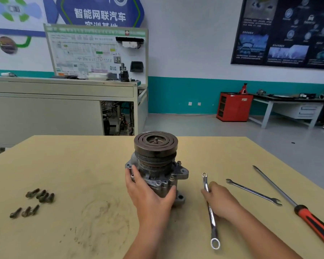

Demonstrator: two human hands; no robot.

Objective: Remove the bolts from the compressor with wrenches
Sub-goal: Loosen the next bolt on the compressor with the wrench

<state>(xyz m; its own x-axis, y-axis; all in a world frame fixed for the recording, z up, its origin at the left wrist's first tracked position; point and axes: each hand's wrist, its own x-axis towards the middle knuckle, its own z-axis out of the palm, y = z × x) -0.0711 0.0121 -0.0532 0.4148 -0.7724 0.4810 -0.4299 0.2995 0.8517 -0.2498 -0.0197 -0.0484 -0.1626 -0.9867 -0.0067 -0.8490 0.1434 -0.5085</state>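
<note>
Clamping the compressor (155, 165) with the left hand (150, 195), grip closed round the lower housing, thumb wrapped onto the 3 o'clock side and fingers (132, 177) spread over the flange at 9 o'clock. Set upright in the middle of the counter (82, 165), grooved pulley on top, with a bolt head (171, 178) showing on the flange at 3 o'clock. Just beside it at 3 o'clock, right hand (221, 200) down on the ring wrench (213, 227), grip curled over the shank nearer the far ring. Lying flat along the counter, that tool, running from 12 to 6 o'clock. Farther out toward 3 o'clock, an open-end wrench (254, 192) lying untouched, then a long screwdriver (307, 215) with a red-and-black handle, the two apart from each other. Well away at 9 o'clock of the compressor, loose bolts (40, 196) in two small clusters on the counter, one nearer than the other.
</note>
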